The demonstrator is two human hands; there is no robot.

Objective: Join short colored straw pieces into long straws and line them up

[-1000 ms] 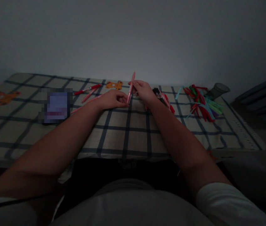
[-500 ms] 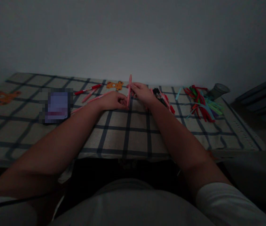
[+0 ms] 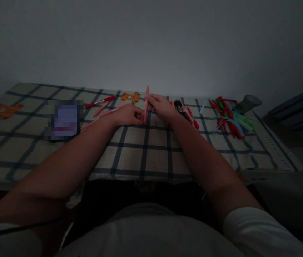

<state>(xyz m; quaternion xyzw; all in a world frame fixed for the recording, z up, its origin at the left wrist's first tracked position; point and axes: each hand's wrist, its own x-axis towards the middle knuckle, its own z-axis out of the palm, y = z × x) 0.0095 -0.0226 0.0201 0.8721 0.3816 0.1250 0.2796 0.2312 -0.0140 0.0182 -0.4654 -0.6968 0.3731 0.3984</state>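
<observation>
A pink pen [image 3: 146, 101] stands nearly upright over the checked tablecloth [image 3: 130, 150]. My right hand [image 3: 161, 105] pinches its upper part with closed fingers. My left hand [image 3: 129, 115] rests on the cloth with its fingers curled at the pen's lower end; the fingertips meet the tip. More pink and red pens [image 3: 102, 105] lie on the cloth left of my left hand. A bundle of red and black pens [image 3: 186, 111] lies just right of my right hand.
A heap of red, green and blue strips [image 3: 230, 116] lies at the far right, with a dark jar [image 3: 247, 102] on its side behind it. A blurred purple rectangle [image 3: 65, 119] sits at the left. Orange bear prints [image 3: 130, 96] mark the cloth. A wall rises behind the table.
The pen has swung from a rightward lean to nearly vertical. My right hand has edged left and slightly down with it. My left hand has stayed in place.
</observation>
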